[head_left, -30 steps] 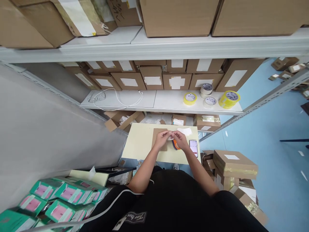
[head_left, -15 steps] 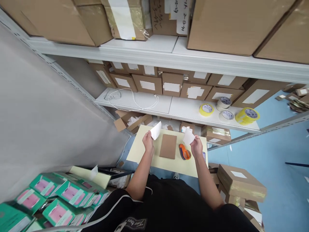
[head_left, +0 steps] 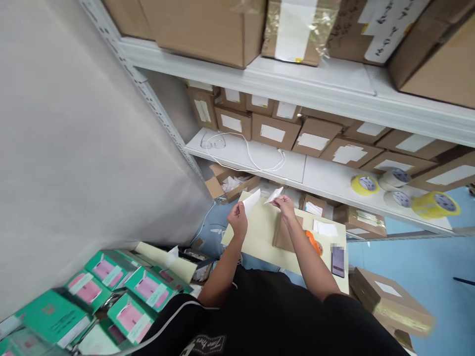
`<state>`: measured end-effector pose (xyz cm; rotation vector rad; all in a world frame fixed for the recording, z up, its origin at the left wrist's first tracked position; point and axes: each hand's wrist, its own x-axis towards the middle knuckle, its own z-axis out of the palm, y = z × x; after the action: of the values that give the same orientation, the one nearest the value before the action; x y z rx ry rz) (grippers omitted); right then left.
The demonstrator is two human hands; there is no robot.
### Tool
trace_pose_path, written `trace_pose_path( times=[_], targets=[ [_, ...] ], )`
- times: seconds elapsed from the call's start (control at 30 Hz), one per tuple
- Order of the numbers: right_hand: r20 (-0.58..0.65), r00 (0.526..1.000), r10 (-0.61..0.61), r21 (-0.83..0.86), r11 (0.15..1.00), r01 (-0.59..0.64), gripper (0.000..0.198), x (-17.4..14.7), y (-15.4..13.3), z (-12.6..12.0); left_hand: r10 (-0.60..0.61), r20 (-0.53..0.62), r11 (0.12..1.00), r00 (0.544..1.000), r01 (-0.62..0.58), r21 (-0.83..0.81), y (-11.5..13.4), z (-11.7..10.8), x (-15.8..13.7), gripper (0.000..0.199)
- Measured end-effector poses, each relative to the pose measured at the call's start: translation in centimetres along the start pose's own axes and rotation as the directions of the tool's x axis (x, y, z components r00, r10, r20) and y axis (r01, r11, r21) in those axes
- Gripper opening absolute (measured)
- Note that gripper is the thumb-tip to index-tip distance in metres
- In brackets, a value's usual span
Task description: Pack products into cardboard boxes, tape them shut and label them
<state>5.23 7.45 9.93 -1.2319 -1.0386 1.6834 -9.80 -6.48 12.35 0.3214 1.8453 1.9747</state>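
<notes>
Both closed: left grip [head_left: 238, 217] pinches left white slip [head_left: 252, 200], right grip [head_left: 285, 204] pinches right white slip [head_left: 274, 196]; edge holds above tabletop [head_left: 256, 231], likely leaving paper faces uncovered.

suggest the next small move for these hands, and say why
Perhaps take the paper in the right hand to the open box and let go: white scraps already lie there, just beyond the table, and the left hand holds another sheet, so one may be spare.
</notes>
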Motion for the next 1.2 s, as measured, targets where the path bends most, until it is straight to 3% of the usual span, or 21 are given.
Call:
trace_pose_path(
  times=[0.13, 0.3, 0.4, 0.47, 0.57, 0.67, 0.73, 0.8, 0.9, 1.0, 1.07, 1.13, 1.17, 1.2],
  targets=[
    [0.027, 0.985, 0.171, -0.067, 0.983, -0.169, 0.030, 3.4, 3.5, 8.6, -0.073, -0.044, 0.995, 0.996, 0.070, -0.068, 0.7, -4.1, 2.9, 0.028],
    [0.018, 0.952, 0.306, -0.185, 0.937, -0.297, 0.026, 7.1, 6.0, 18.3, -0.030, -0.080, 0.998, 0.996, 0.025, -0.056, 0.4, -8.4, 5.7, 0.029],
    [0.045, 0.948, 0.316, -0.224, 0.928, -0.298, 0.024, 8.5, 6.4, 21.3, -0.013, -0.071, 0.999, 0.997, 0.010, -0.033, -0.3, -10.1, 6.8, 0.031],
    [0.040, 0.952, 0.305, -0.240, 0.928, -0.287, 0.023, 8.7, 6.4, 21.9, -0.017, -0.054, 1.000, 0.998, 0.016, -0.016, -0.7, -10.8, 7.3, 0.031],
    [-0.004, 0.962, 0.272, -0.236, 0.935, -0.265, 0.019, 7.5, 6.3, 20.5, 0.005, -0.005, 1.000, 1.000, -0.004, 0.030, -1.1, -11.0, 7.8, 0.028],
    [0.008, 0.969, 0.248, -0.194, 0.951, -0.242, 0.022, 4.0, 6.3, 16.7, 0.045, 0.109, 0.996, 0.993, -0.053, 0.071, -1.4, -10.1, 7.9, 0.022],
    [0.144, 0.963, 0.226, -0.135, 0.969, -0.207, 0.036, 0.7, 6.3, 13.2, 0.031, 0.214, 0.997, 0.976, -0.046, 0.066, -1.7, -8.9, 7.6, 0.019],
    [0.201, 0.957, 0.210, -0.080, 0.977, -0.197, 0.044, -3.0, 6.2, 9.9, -0.008, 0.333, 0.998, 0.943, -0.014, 0.063, -2.2, -7.3, 6.9, 0.018],
    [0.132, 0.969, 0.208, 0.009, 0.977, -0.211, 0.045, -7.6, 6.1, 6.0, -0.015, 0.542, 0.992, 0.840, -0.054, 0.111, -3.2, -4.5, 4.7, 0.018],
    [-0.127, 0.981, 0.144, 0.088, 0.987, -0.134, 0.038, -9.8, 6.4, 2.7, 0.010, 0.719, 0.973, 0.695, -0.171, 0.152, -4.4, -2.1, 1.7, 0.020],
    [-0.320, 0.941, 0.106, 0.107, 0.991, -0.075, 0.033, -10.2, 6.6, 0.3, 0.007, 0.815, 0.957, 0.579, -0.241, 0.163, -5.1, -0.7, -0.5, 0.028],
    [-0.431, 0.896, 0.108, 0.121, 0.991, -0.062, 0.030, -10.6, 6.8, -2.5, 0.000, 0.880, 0.938, 0.476, -0.304, 0.165, -6.0, 0.4, -2.5, 0.040],
    [-0.448, 0.885, 0.125, 0.133, 0.988, -0.073, 0.030, -10.7, 6.8, -3.9, -0.006, 0.890, 0.932, 0.456, -0.320, 0.170, -6.5, 1.0, -3.3, 0.044],
    [-0.444, 0.884, 0.148, 0.145, 0.985, -0.092, 0.029, -11.0, 6.9, -5.2, -0.019, 0.884, 0.932, 0.466, -0.312, 0.185, -7.0, 1.5, -4.2, 0.045]
  ],
)
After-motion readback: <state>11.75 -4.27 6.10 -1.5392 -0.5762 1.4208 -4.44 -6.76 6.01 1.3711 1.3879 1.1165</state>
